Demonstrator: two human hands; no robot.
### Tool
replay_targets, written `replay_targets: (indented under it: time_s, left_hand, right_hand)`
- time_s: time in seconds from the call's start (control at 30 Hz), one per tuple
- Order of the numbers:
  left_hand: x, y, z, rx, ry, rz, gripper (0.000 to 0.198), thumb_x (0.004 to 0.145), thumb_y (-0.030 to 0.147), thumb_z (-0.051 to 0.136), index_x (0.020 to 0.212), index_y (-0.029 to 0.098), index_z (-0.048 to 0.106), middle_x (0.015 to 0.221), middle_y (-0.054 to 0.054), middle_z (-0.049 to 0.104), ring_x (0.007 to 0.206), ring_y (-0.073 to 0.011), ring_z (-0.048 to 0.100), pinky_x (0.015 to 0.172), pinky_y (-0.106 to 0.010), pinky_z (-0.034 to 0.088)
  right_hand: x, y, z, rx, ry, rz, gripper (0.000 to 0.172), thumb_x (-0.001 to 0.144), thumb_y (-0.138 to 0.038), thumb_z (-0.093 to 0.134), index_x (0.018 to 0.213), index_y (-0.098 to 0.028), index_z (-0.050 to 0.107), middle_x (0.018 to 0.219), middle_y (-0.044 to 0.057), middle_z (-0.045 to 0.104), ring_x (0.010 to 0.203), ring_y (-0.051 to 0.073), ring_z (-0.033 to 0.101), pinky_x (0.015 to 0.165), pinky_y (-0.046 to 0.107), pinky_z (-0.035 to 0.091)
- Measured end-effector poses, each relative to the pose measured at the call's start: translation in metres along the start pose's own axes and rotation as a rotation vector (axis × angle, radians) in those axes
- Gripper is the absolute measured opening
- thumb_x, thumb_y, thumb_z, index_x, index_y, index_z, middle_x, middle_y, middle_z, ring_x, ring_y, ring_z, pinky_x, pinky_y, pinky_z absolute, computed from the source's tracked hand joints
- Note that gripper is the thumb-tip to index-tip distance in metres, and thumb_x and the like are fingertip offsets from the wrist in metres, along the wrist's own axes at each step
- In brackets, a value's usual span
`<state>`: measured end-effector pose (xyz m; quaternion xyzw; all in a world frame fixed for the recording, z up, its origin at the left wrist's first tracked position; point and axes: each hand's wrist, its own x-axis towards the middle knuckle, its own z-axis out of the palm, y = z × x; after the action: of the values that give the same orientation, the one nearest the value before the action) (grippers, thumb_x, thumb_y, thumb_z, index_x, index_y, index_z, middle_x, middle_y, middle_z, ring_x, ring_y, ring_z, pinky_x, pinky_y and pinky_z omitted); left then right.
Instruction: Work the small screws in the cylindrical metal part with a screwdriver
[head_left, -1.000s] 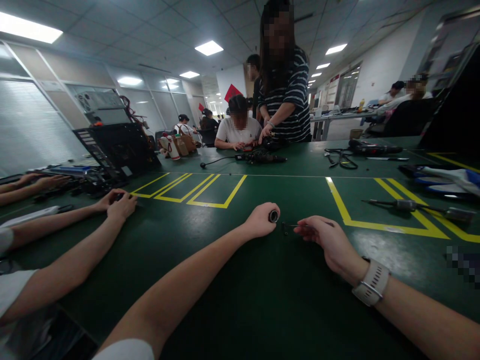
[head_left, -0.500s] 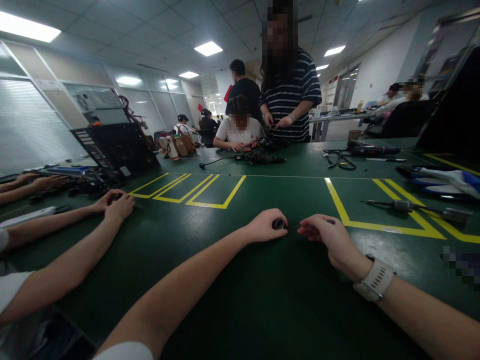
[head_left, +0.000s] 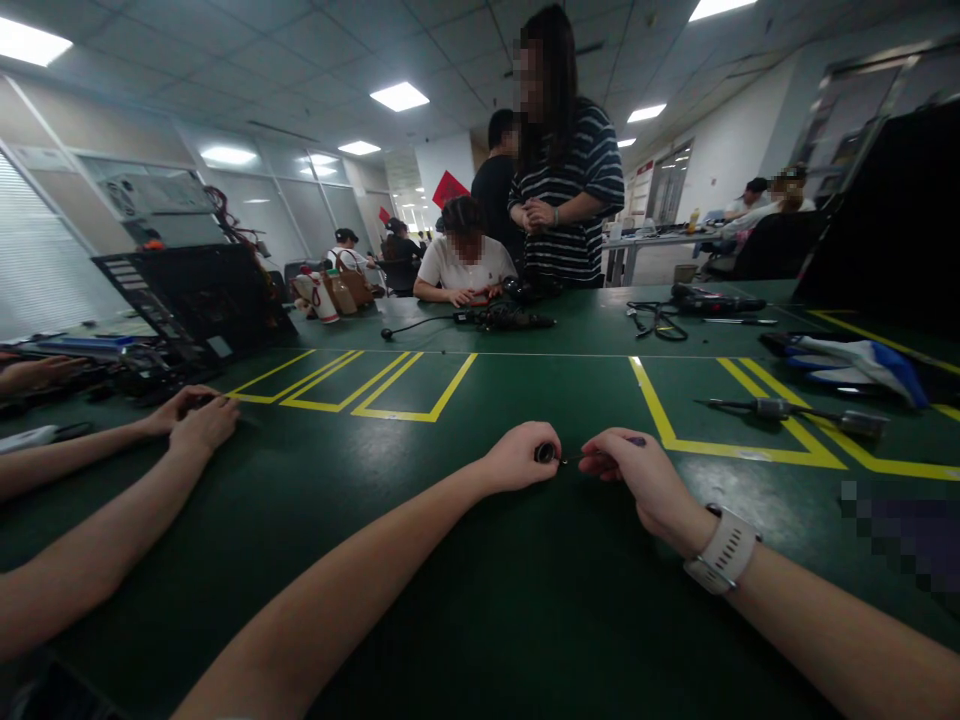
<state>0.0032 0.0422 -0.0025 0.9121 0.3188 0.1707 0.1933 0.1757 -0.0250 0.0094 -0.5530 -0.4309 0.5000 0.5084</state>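
My left hand (head_left: 516,458) rests on the green table (head_left: 480,600), its fingers curled round a small black cylindrical part (head_left: 546,453) whose round end faces right. Just to the right, my right hand (head_left: 634,472) is closed in a pinch on a thin dark tool (head_left: 600,458). The tool's tip reaches to the cylinder's end. A white watch sits on my right wrist. Both forearms lie low over the table.
A neighbour's two arms (head_left: 112,480) lie on the table at left, hands together. A black computer case (head_left: 195,300) stands at far left. Screwdrivers (head_left: 787,410) lie inside yellow floor-tape lines at right. People stand and sit behind cables (head_left: 502,318) at the far edge.
My hands came together: the right hand's tool tip now meets the cylinder held in the left. The view shifted slightly right, and the standing person in stripes drew both hands up.
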Motion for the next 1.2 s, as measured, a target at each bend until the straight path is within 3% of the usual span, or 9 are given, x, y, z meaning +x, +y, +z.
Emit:
replay_targets:
  time_s: [0.27, 0.5, 0.67, 0.8, 0.9, 1.07, 1.2]
  left_hand:
    - [-0.001, 0.0, 0.002, -0.024, 0.023, -0.014, 0.007, 0.073, 0.018, 0.057, 0.079, 0.015, 0.058, 0.083, -0.002, 0.056, 0.08, -0.0139, 0.052, 0.074, -0.027, 0.043]
    - [-0.005, 0.002, 0.001, -0.09, 0.076, -0.013, 0.024, 0.073, 0.019, 0.061, 0.096, 0.017, 0.057, 0.102, -0.005, 0.054, 0.093, -0.0161, 0.052, 0.082, -0.03, 0.044]
    - [-0.003, 0.005, -0.001, -0.075, 0.026, 0.013, 0.027, 0.079, 0.033, 0.059, 0.102, 0.018, 0.058, 0.104, -0.006, 0.054, 0.096, -0.0169, 0.051, 0.085, -0.031, 0.041]
    - [0.0, 0.01, -0.001, 0.028, -0.027, 0.012, 0.041, 0.074, 0.049, 0.061, 0.103, 0.021, 0.058, 0.103, -0.005, 0.055, 0.095, -0.0197, 0.05, 0.082, -0.032, 0.04]
    - [0.003, 0.014, 0.001, 0.115, -0.055, 0.006, 0.032, 0.075, 0.047, 0.061, 0.094, 0.021, 0.06, 0.101, -0.004, 0.054, 0.093, -0.0197, 0.049, 0.077, -0.03, 0.039]
    - [0.01, 0.013, 0.006, 0.175, -0.062, 0.031, 0.014, 0.085, 0.031, 0.049, 0.084, 0.019, 0.056, 0.088, -0.002, 0.055, 0.082, -0.0159, 0.05, 0.068, -0.026, 0.038]
    - [0.026, 0.016, 0.011, 0.188, -0.067, 0.057, 0.009, 0.082, 0.025, 0.05, 0.078, 0.018, 0.054, 0.081, -0.001, 0.054, 0.075, -0.0146, 0.049, 0.064, -0.025, 0.039]
  right_hand:
    - [0.001, -0.011, -0.002, 0.059, 0.065, -0.025, 0.012, 0.063, -0.023, 0.056, 0.054, -0.016, 0.061, 0.048, 0.002, 0.061, 0.051, 0.014, 0.056, 0.053, 0.028, 0.038]
    - [0.004, -0.009, -0.004, 0.123, 0.088, -0.007, 0.012, 0.063, -0.024, 0.058, 0.055, -0.016, 0.061, 0.049, 0.002, 0.061, 0.05, 0.015, 0.057, 0.052, 0.029, 0.039]
    - [0.005, -0.008, -0.006, 0.153, 0.099, -0.012, 0.011, 0.063, -0.024, 0.06, 0.057, -0.016, 0.062, 0.051, 0.002, 0.062, 0.052, 0.016, 0.058, 0.054, 0.03, 0.041]
    - [0.005, -0.022, -0.011, 0.176, 0.15, -0.058, 0.013, 0.065, -0.027, 0.059, 0.057, -0.017, 0.06, 0.05, 0.003, 0.06, 0.052, 0.016, 0.057, 0.054, 0.03, 0.042]
    - [0.008, -0.043, -0.017, 0.156, 0.183, -0.135, 0.015, 0.068, -0.029, 0.056, 0.059, -0.018, 0.059, 0.054, 0.003, 0.061, 0.056, 0.017, 0.059, 0.056, 0.03, 0.043]
    - [0.022, -0.084, -0.042, -0.08, 0.147, -0.322, 0.013, 0.076, -0.032, 0.058, 0.075, -0.019, 0.062, 0.076, 0.002, 0.066, 0.074, 0.015, 0.06, 0.064, 0.026, 0.043]
    - [0.045, -0.094, -0.093, -0.479, 0.124, -0.361, 0.012, 0.075, -0.026, 0.064, 0.069, -0.016, 0.067, 0.068, 0.001, 0.064, 0.067, 0.014, 0.054, 0.066, 0.028, 0.036]
